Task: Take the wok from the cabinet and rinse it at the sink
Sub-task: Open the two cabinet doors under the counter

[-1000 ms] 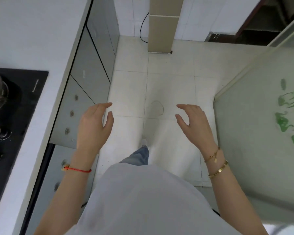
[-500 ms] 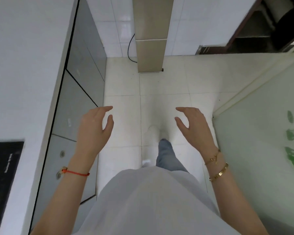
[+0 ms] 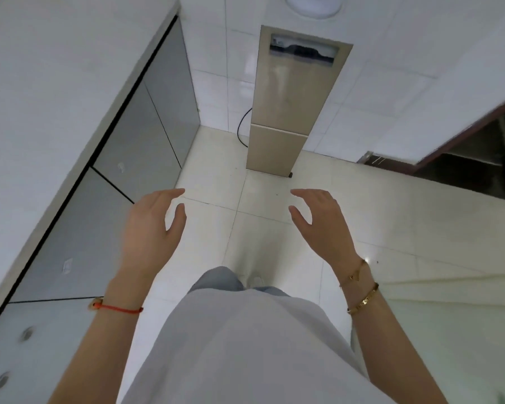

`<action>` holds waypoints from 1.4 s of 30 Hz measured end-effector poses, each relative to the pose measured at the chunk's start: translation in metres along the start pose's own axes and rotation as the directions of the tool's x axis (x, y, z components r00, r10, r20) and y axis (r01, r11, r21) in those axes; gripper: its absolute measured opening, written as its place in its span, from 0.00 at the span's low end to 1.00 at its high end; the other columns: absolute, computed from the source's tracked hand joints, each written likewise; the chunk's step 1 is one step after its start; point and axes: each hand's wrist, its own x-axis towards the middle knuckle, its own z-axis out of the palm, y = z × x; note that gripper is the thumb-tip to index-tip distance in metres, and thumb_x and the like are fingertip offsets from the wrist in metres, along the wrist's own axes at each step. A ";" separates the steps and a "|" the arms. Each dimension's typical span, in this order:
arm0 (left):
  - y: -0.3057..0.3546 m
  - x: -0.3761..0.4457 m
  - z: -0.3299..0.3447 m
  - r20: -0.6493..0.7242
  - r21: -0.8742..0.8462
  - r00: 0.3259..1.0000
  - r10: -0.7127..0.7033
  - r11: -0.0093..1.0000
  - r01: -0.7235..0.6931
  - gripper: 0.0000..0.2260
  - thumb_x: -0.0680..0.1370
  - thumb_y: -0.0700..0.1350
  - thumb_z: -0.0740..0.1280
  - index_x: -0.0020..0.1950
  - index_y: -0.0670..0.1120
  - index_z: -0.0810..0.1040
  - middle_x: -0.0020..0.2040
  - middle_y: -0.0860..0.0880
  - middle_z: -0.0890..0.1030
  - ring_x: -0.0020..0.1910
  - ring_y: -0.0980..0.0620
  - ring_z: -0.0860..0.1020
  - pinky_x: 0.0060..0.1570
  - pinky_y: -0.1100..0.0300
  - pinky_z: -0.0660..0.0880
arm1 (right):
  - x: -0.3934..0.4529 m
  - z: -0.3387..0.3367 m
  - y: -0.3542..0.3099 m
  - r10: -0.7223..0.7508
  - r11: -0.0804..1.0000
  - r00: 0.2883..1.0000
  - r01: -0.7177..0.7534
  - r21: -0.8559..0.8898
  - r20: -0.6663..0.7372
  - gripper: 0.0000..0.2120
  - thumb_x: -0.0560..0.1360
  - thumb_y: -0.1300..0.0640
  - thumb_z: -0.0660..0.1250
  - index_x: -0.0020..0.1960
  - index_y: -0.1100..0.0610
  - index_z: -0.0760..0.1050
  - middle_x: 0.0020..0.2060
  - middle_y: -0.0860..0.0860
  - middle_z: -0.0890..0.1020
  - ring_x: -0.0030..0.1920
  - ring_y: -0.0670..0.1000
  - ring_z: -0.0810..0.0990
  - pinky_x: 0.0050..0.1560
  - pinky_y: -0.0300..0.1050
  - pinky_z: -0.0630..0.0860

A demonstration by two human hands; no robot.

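No wok and no sink are in view. My left hand [image 3: 150, 228] floats open in front of me, fingers apart, holding nothing, just right of the grey cabinet doors [image 3: 137, 141] under the white counter [image 3: 56, 83]. My right hand [image 3: 322, 225] hangs open at the same height over the pale tiled floor [image 3: 274, 205], also with nothing in it. All the cabinet doors that I see are closed.
A tall beige appliance [image 3: 289, 112] stands against the white tiled back wall, a black cable beside it. A dark doorway [image 3: 478, 158] opens at the right. A pale glass panel [image 3: 464, 330] fills the lower right. My grey shirt and jeans show below.
I have walked forward along the counter: the black stove slid out of view at the left, and the beige appliance and back wall came closer. Both hands stayed open and level.
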 end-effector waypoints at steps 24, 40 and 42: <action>-0.082 0.232 -0.005 -0.429 0.020 0.736 -0.524 0.809 0.588 0.13 0.79 0.43 0.62 0.61 0.42 0.80 0.54 0.45 0.84 0.54 0.42 0.81 0.58 0.48 0.74 | 0.453 0.097 -0.127 -0.622 0.780 0.715 0.598 0.182 0.318 0.15 0.80 0.56 0.66 0.66 0.58 0.76 0.60 0.53 0.81 0.63 0.54 0.75 0.65 0.47 0.70; -0.041 0.272 0.029 -0.639 -0.138 0.286 -0.714 0.473 0.870 0.11 0.79 0.38 0.67 0.61 0.41 0.80 0.55 0.44 0.84 0.54 0.41 0.81 0.56 0.45 0.75 | 0.561 0.130 -0.194 -0.857 0.436 0.232 0.803 0.406 0.461 0.15 0.80 0.56 0.66 0.65 0.58 0.77 0.59 0.52 0.81 0.62 0.54 0.75 0.66 0.47 0.69; -0.031 0.277 0.037 -0.649 -0.166 0.233 -0.724 0.434 0.885 0.11 0.79 0.39 0.66 0.61 0.42 0.80 0.55 0.45 0.84 0.55 0.42 0.81 0.58 0.47 0.74 | 0.567 0.131 -0.195 -0.862 0.396 0.171 0.814 0.424 0.477 0.15 0.80 0.57 0.66 0.65 0.58 0.77 0.59 0.53 0.81 0.62 0.55 0.76 0.66 0.50 0.71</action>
